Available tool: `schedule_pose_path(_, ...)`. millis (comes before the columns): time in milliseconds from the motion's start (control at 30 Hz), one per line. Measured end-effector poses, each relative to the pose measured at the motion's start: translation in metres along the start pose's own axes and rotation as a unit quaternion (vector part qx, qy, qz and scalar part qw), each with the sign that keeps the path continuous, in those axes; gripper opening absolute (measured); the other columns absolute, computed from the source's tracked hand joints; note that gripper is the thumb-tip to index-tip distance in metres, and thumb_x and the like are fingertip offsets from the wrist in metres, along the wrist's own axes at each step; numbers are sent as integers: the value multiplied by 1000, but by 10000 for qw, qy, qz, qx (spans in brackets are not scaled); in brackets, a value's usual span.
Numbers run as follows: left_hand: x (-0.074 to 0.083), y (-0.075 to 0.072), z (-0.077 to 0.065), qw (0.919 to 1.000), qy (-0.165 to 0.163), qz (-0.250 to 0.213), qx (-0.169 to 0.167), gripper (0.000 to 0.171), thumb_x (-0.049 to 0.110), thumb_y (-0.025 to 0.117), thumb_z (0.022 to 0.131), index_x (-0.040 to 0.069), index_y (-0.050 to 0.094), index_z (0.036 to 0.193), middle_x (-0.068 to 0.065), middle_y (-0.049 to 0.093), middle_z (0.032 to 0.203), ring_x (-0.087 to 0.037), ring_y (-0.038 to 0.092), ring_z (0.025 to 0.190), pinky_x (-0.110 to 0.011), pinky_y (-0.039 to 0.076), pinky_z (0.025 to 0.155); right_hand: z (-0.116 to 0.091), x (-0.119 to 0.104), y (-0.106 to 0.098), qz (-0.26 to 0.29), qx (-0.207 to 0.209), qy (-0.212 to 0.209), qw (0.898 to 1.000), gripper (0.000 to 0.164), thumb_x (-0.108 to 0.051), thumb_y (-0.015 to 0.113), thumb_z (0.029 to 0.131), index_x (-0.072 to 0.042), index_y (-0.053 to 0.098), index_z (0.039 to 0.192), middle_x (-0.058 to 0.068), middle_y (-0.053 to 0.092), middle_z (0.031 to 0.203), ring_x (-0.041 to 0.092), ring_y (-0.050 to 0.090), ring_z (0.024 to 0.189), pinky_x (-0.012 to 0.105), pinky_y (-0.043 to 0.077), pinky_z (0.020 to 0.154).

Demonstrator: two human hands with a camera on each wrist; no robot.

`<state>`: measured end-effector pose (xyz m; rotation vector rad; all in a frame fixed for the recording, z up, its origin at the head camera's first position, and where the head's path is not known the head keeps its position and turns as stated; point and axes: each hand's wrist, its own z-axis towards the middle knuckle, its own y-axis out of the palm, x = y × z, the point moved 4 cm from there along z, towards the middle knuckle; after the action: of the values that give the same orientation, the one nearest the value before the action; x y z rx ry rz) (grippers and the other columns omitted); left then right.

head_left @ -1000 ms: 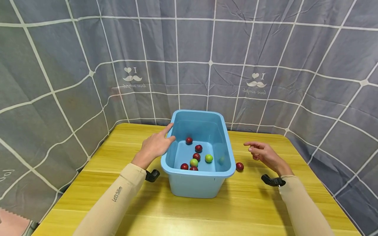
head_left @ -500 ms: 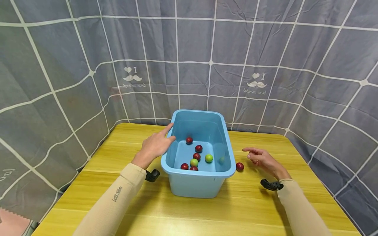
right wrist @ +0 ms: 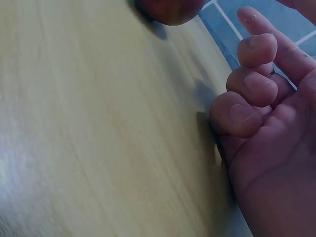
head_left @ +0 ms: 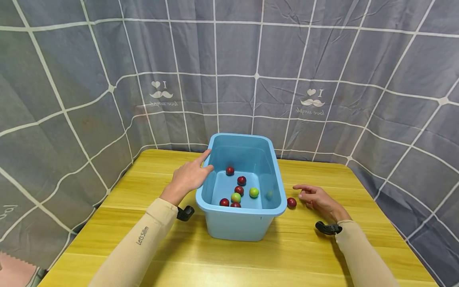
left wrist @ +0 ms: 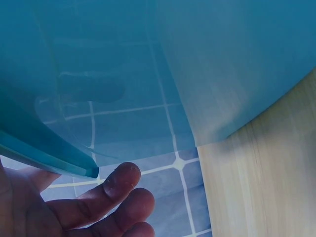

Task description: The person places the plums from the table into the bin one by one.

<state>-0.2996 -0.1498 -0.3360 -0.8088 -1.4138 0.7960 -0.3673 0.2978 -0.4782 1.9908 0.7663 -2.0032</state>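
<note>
A light blue plastic tub [head_left: 234, 225] stands on the table with several dark red plums [head_left: 242, 181] and a few small green round fruits [head_left: 254, 192] inside. My left hand [head_left: 188, 175] holds its left rim, thumb over the inner side and index finger along the edge; in the left wrist view the other fingers [left wrist: 121, 185] hang outside, below the rim. One red plum [head_left: 291, 203] lies on the table just right of the tub. Beside it hovers my right hand [head_left: 320, 201], index finger extended and the other fingers loosely curled around nothing. The right wrist view shows that plum [right wrist: 173, 9] beyond the fingertips.
The yellow wood-grain table [head_left: 172, 259] extends around the tub. A grey curtain with white grid lines [head_left: 236, 71] hangs behind and along both sides. Each wrist wears a black strap mount [head_left: 328, 228]. Pink cloth [head_left: 16, 265] shows at the lower left.
My right hand has lowered and shifted slightly left, closer to the plum on the table. The left hand, tub and fruit have stayed in place.
</note>
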Motion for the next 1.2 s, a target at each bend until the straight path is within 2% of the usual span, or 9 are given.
schedule_pose_path(367,-1,0,2,10000,12,16,-13,67,50,38,99,41,17,161,-10,59,83,-26,58,69,-38,43,57,3,5,2,-600,89,216,9979,50,-15,66,96,7,52,139,-1,55,82,17,40,57,24,39,54)
schedule_pose_path(600,0,0,1,10000,21,17,-17,67,50,39,99,40,17,162,-10,58,80,-25,57,66,-37,43,56,5,5,5,-740,145,414,9963,53,-16,73,90,5,56,136,1,57,82,14,43,60,25,36,54)
schedule_pose_path(967,1,0,0,10000,16,-3,-16,67,49,39,99,40,17,162,-10,57,80,-26,57,64,-37,42,55,4,2,9,-1316,202,508,9898,40,-22,73,90,2,68,123,3,59,81,17,45,63,25,34,56)
schedule_pose_path(1200,1,0,0,10000,-11,-7,-11,67,50,38,99,40,16,161,-10,57,79,-26,56,64,-37,42,55,3,1,10,-1389,199,461,9890,37,-24,72,92,0,71,120,5,61,81,19,45,60,26,36,54)
